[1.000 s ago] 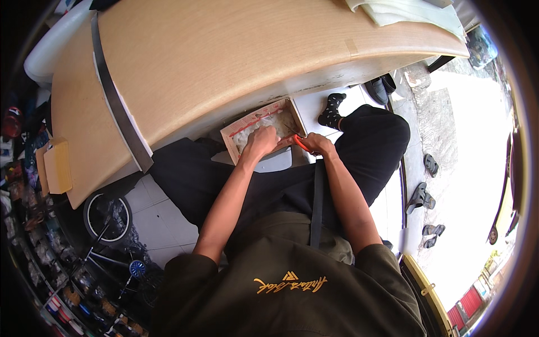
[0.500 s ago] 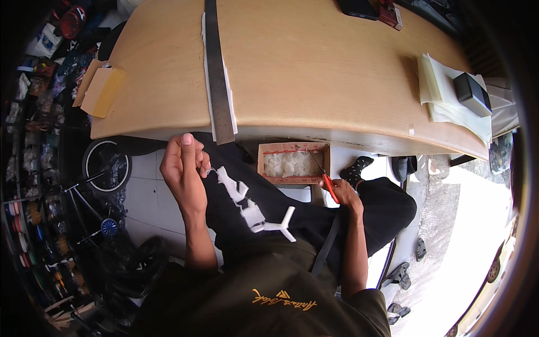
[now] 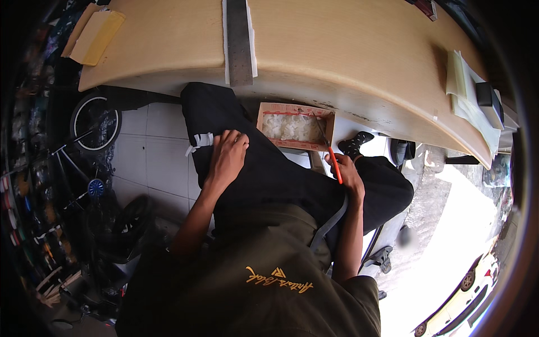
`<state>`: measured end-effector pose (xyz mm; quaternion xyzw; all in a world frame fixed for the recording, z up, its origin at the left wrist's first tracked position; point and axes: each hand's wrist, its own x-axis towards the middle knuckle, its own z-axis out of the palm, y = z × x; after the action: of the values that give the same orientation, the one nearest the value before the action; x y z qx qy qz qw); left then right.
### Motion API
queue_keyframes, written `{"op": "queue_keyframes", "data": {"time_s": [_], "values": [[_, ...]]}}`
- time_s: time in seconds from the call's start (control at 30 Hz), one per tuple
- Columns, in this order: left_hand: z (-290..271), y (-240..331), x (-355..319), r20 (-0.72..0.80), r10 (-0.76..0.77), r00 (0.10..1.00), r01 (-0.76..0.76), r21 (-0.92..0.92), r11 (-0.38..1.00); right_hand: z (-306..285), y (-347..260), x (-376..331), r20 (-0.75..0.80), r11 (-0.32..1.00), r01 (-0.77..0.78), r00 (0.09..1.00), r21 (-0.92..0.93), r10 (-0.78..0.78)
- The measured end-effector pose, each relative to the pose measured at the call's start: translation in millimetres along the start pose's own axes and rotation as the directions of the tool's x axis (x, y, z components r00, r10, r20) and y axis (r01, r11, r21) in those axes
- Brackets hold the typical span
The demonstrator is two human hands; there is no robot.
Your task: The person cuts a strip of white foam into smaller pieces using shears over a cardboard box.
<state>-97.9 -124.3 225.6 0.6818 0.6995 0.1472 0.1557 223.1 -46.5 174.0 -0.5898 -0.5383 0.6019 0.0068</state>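
My left hand [image 3: 229, 154] is closed with its fingers curled, over the thigh of my black trousers [image 3: 210, 106]. White cut pieces [image 3: 203, 140] stick out beside its left edge, slotted and strip-like; the rest of them seems hidden under the hand. In my right hand [image 3: 350, 173] are scissors [image 3: 336, 165] with red handles, held at my other knee. Their dark blades point up and to the left, over the end of a cardboard box [image 3: 269, 145]. Crumpled white scraps [image 3: 292, 127] fill that box.
Ahead is a wooden table [image 3: 337, 50] with a long steel ruler [image 3: 240, 48] on white material, jutting past the edge. A yellow-tan box [image 3: 96, 36] lies at its left, pale sheets [image 3: 469, 106] with a dark block at its right. A wheel [image 3: 96, 130] stands on the tiled floor.
My left hand has come down from its raised position onto my thigh, and the dangling white pieces are now bunched there. The view has shifted. My right hand still holds the scissors.
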Motion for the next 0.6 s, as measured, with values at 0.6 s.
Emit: {"op": "queue_keyframes", "data": {"time_s": [0.6], "values": [[229.6, 48.3, 155.4, 0.587, -0.175, 0.791, 0.398, -0.710, -0.581, 3.8, 52.3, 47.0, -0.008, 0.961, -0.171, 0.985, -0.220, 0.173]]}}
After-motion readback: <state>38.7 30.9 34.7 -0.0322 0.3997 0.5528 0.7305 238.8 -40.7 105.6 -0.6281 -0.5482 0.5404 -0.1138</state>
